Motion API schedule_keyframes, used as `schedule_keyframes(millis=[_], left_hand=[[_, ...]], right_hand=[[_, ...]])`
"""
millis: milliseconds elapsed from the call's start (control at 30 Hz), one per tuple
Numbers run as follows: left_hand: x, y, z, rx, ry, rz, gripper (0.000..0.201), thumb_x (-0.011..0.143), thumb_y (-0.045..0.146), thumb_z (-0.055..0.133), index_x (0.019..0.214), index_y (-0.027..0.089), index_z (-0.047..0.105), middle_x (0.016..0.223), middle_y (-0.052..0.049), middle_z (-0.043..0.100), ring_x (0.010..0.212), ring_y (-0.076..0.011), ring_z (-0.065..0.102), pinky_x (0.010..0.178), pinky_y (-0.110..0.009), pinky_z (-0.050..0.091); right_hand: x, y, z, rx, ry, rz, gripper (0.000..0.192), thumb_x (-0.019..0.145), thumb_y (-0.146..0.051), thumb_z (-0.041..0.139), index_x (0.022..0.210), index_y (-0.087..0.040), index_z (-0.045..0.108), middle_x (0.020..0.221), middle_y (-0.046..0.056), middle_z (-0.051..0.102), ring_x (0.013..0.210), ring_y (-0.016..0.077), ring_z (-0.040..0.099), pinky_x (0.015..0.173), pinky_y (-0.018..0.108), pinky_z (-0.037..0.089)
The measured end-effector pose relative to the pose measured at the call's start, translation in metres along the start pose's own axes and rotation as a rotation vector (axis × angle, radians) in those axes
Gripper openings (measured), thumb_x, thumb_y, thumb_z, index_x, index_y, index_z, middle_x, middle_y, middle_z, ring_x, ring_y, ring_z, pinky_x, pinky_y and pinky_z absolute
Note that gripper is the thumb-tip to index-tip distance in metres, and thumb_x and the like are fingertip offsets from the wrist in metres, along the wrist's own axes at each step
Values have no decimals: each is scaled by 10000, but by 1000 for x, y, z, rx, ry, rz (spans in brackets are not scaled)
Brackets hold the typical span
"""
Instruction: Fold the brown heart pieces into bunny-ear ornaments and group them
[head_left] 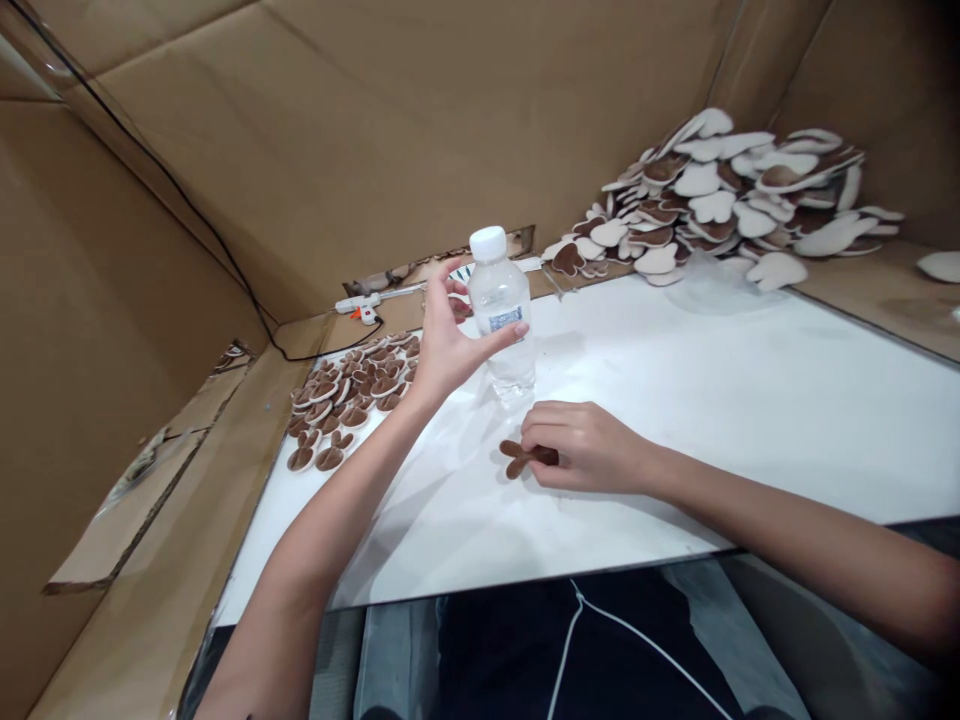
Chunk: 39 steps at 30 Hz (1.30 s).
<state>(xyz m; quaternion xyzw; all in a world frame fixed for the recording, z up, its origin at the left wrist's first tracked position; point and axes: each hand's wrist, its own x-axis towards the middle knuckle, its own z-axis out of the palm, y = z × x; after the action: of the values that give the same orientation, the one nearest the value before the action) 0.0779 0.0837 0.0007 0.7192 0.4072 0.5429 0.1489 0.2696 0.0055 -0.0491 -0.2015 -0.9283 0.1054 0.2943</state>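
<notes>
A clear plastic water bottle (501, 310) with a white cap stands upright on the white tabletop (750, 400). My left hand (442, 345) wraps around its left side, thumb across the label and fingers curled behind the neck. My right hand (589, 445) rests on the table just in front of the bottle. Its fingertips pinch a small brown heart-shaped piece (519, 458) that lies flat on the surface.
Several small brown-and-white pieces (349, 395) lie in rows at the table's left. A big heap of larger ones (735, 195) sits at the back right. A white glue gun (364, 303) with a black cord lies by the cardboard walls (337, 120) around the table.
</notes>
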Motion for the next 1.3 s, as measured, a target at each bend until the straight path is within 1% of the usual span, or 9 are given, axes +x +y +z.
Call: schedule_keyframes(millis=[100,233,367,767,867,967,1067,1167,1300], left_hand=[[-12,0,2,59,51,-72,868,557,493,824,1231,272,324,1047,-52,464,908,-180,534,762,-319,463],[-32,-6,9,112,-28,-195,894,498,512,836,1193,223,355,1064,-68,505,864,-178,546,707,-303,470],[-38,-12,12,48,-114,-204,697,598,492,788,1140,203,458,1091,-73,586,896,-185,586,702,-285,498],[-26,-28,-20,-169,-423,-179,554,750,360,700,1240,166,529,1215,-133,590,1002,-220,621,845,-342,539],[-28,-27,-23,-193,-407,-190,576,741,309,697,1262,196,477,1228,-130,562,1013,-211,613,833,-325,535],[-34,-24,-24,-214,-358,-318,651,674,249,720,1241,244,399,1160,-89,560,903,-180,637,729,-299,542],[-41,-17,-21,-70,-312,-450,413,679,362,712,978,198,478,880,-19,585,694,-145,617,574,-257,501],[-45,-12,-10,160,-267,-401,436,658,536,707,750,173,485,708,4,553,604,-131,569,516,-234,442],[-40,-12,3,157,-188,-303,551,598,553,755,935,183,524,903,-27,610,635,-121,589,532,-231,458]], right_hand=[[0,0,0,-10,14,-8,97,719,-100,519,694,-154,595,722,23,595,689,135,528,611,246,405],[1,-1,0,-19,15,-17,103,728,-101,517,680,-151,594,708,24,592,664,132,518,608,250,407],[1,0,-1,-14,10,-13,107,733,-100,516,685,-147,600,721,29,600,674,134,526,609,250,410],[0,0,-1,-14,-16,9,109,742,-105,513,693,-148,600,726,22,603,679,127,531,601,241,397],[1,0,-2,-19,-13,8,106,744,-110,515,689,-148,597,725,21,602,676,126,529,598,241,397],[1,-1,-1,-21,-5,4,112,746,-109,514,679,-149,593,721,22,603,674,127,531,595,241,397],[1,-1,-1,-17,4,-4,113,747,-109,514,676,-150,593,721,25,604,673,130,532,590,241,397],[1,-2,-1,-12,6,-8,111,746,-109,516,685,-150,600,722,30,605,677,135,532,599,247,403],[-1,-3,-2,-9,1,-15,108,742,-103,514,702,-152,602,731,32,610,678,138,532,610,254,412]])
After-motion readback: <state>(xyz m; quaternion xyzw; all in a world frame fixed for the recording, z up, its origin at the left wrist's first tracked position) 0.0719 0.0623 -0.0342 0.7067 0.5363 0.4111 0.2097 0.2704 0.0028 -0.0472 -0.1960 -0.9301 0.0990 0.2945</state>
